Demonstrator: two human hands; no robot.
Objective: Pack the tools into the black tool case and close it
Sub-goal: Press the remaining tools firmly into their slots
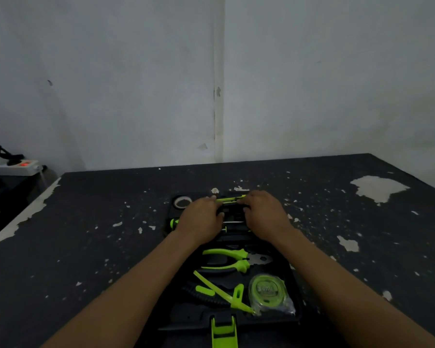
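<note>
Left hand (201, 218) and right hand (264, 214) each pinch an end of a slim lime-green bar-shaped tool (230, 199) over the far end of the open black plastic tool case (183, 313); the label on the round green tape measure (268, 288) nearer the person is too blurred to read

Dim, soft, wide-angle edge distortion

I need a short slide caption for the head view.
Left hand and right hand hold a slim green tool over the open black tool case.
</note>
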